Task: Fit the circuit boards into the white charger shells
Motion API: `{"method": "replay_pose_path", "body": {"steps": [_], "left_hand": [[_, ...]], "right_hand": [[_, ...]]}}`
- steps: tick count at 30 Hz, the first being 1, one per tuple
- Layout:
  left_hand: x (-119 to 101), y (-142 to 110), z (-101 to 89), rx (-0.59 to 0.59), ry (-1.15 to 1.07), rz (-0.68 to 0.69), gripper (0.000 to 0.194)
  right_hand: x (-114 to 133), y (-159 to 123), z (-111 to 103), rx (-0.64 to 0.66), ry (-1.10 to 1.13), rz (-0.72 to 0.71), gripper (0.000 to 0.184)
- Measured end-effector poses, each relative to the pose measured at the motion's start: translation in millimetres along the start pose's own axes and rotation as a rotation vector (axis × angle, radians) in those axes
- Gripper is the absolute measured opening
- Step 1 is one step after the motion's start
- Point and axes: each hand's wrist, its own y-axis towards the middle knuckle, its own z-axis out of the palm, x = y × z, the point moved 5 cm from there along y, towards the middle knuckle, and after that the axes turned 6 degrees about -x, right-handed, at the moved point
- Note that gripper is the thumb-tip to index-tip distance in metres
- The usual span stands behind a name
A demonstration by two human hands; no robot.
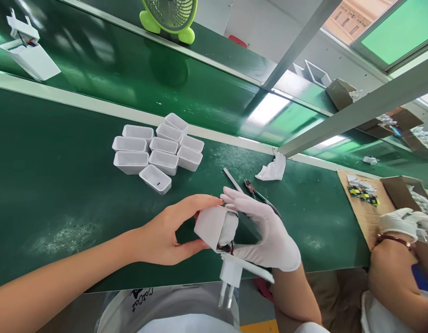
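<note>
My bare left hand (168, 231) and my white-gloved right hand (265, 236) both grip a white charger housing (212, 226) just above the green table's near edge. The left thumb and fingers pinch the housing's left side. The gloved fingers wrap its right side and top. Below it hangs a white plug piece with two round pins (229, 277), joined to the housing by short wires. A group of several empty white housings (158, 150) lies on the table beyond my left hand.
Pliers (257, 194) and a thin metal tool (232, 180) lie behind my right hand, a crumpled white cloth (272, 169) farther back. A green fan (168, 16) stands beyond the conveyor. Another person's gloved hand (404, 224) works over cardboard at right. A white assembled charger (28, 48) lies far left.
</note>
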Motion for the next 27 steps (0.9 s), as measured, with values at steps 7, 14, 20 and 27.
{"method": "replay_pose_path", "body": {"steps": [7,14,20,27], "left_hand": [[22.7,-4.7,6.1,-0.008,0.053,-0.218,0.069],[26.9,-9.1,-5.6,-0.227,0.198,-0.355,0.076],[15.0,-9.5,-5.4,-0.406,0.258,-0.276,0.064],[15.4,-4.0,-3.7,-0.317,0.258,-0.201,0.027]], "right_hand": [[-22.3,9.5,16.3,0.0,-0.396,-0.041,0.035],[-44.6,7.9,39.9,-0.146,-0.444,0.115,0.043],[-33.7,7.6,54.7,-0.274,-0.557,0.005,0.028],[-30.4,12.2,56.9,-0.251,-0.565,0.019,0.021]]}}
